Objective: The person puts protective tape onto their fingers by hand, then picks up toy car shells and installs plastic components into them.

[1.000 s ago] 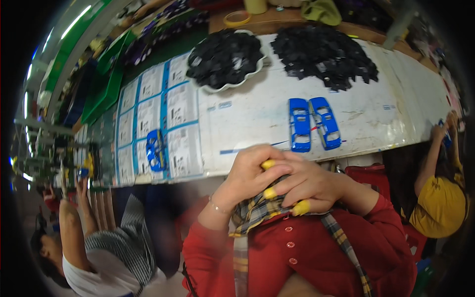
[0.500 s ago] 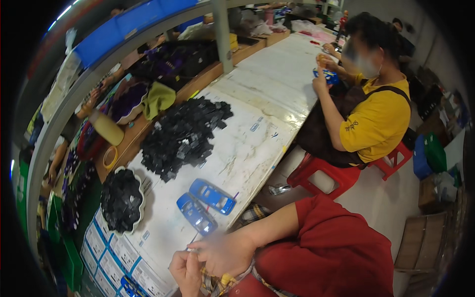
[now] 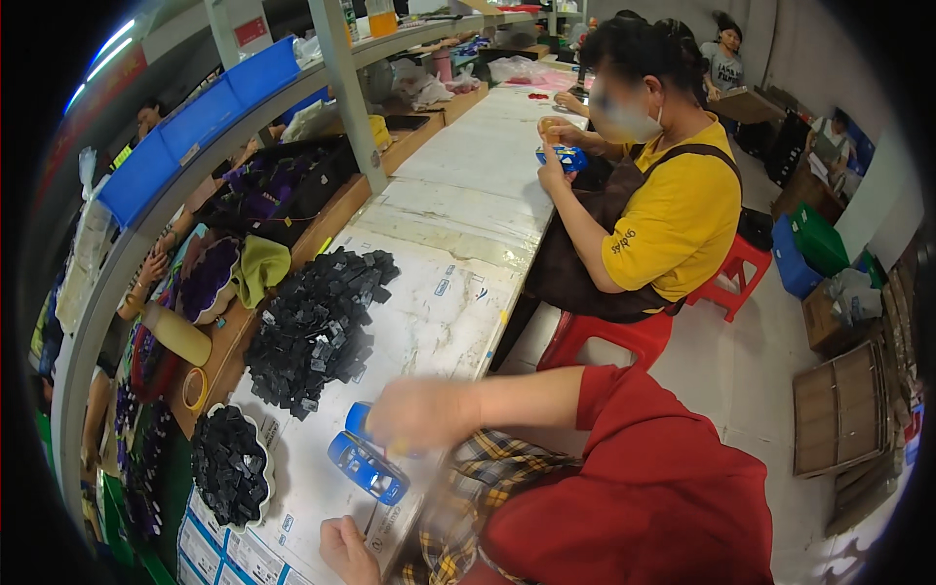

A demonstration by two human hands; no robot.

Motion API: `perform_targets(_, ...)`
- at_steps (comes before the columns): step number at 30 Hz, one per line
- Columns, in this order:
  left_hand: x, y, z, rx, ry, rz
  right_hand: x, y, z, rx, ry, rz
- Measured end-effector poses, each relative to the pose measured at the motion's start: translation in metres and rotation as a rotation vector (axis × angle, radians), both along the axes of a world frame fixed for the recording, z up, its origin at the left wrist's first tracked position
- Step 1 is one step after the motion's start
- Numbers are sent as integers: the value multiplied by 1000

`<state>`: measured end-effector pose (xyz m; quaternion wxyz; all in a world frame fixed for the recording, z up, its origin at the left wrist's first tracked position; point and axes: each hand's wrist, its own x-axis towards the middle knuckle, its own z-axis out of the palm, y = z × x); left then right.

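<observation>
Two blue toy car shells lie side by side on the white table. The nearer car shell (image 3: 369, 471) is in plain sight, while the farther car shell (image 3: 358, 417) is mostly covered by my right hand (image 3: 421, 414). That hand is smeared by motion, so its fingers cannot be read. Closer to the table's front edge, my left hand (image 3: 349, 552) is closed, with a thin dark stick-like thing by its fingertips. What it grips is too small to make out. Beyond the shells spreads a heap of small black plastic pieces (image 3: 317, 331).
A scalloped white bowl (image 3: 266, 478) of black pieces stands at the left, near an orange tape roll (image 3: 195, 389) and a yellowish bottle (image 3: 177, 334). A metal shelf post (image 3: 353, 107) rises behind. On the right, a co-worker in yellow (image 3: 673, 219) sits on a red stool (image 3: 609, 341).
My hands, together before, are now apart: the right has moved up over the far car shell, the left stays near the table edge. The whole view has shifted.
</observation>
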<state>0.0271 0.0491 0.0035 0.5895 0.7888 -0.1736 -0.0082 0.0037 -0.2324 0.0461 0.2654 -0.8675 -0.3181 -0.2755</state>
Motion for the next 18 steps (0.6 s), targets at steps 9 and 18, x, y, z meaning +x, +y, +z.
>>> perform_targets(9, 15, 45, -39, -19, 89, 89, 6, -74, -50, -242, 411, -672)
perform_targets(18, 3, 31, -24, -182, 232, 155, 11, -69, -52, -277, 440, -744)
